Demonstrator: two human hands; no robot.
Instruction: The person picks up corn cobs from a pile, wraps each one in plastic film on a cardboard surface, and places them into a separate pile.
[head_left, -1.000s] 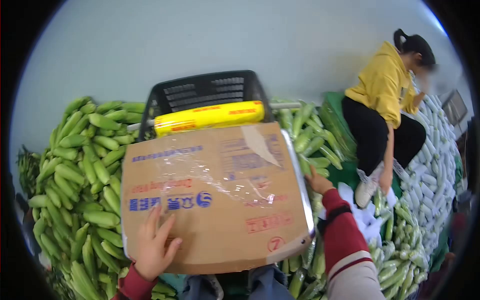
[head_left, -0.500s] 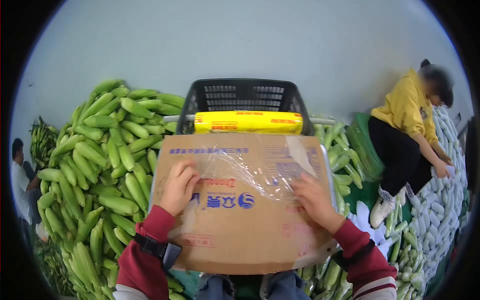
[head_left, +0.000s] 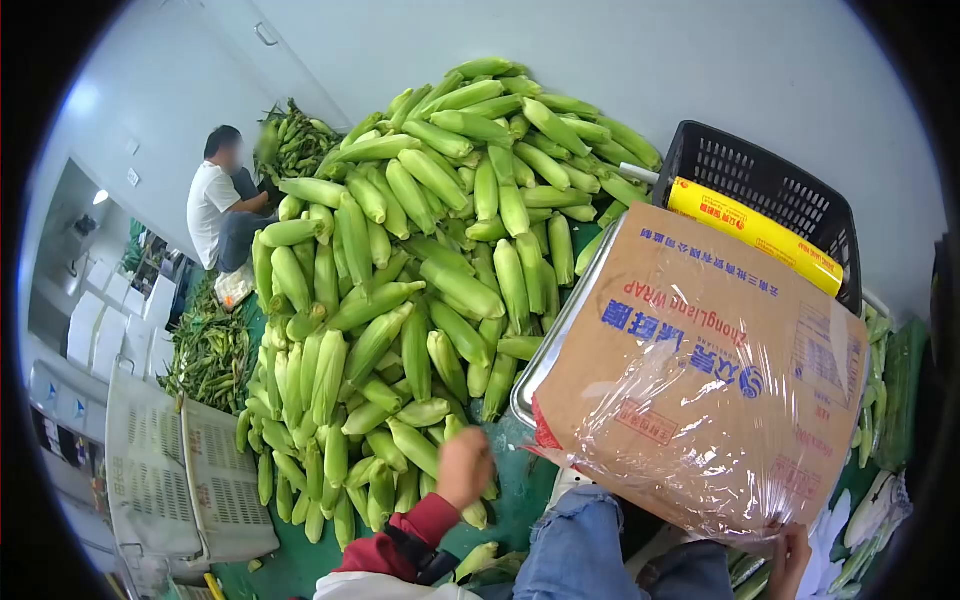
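My left hand [head_left: 466, 467], smeared by motion, is beside the lower edge of a big heap of green corn cobs in their husks [head_left: 465, 285]. Whether it grips a cob cannot be made out. At the near right corner of a flat cardboard sheet [head_left: 640, 385], my right hand [head_left: 792, 560] pinches the edge of clear plastic wrap [head_left: 690, 455]. That wrap lies stretched and wrinkled over the near part of the cardboard. A yellow roll of wrap [head_left: 755, 232] sits on a bar behind the cardboard.
Behind the roll stands a black plastic crate [head_left: 765, 175]. A seated person in a white shirt [head_left: 215, 205] is at the far left near a pile of husks [head_left: 208, 345]. Pale crates [head_left: 150, 480] stand lower left. Wrapped corn [head_left: 870, 535] lies at the right.
The view has swung left toward the corn heap. My left hand has left the cardboard for the heap's edge. Wrap now covers the near cardboard, and my right hand is at its near corner.
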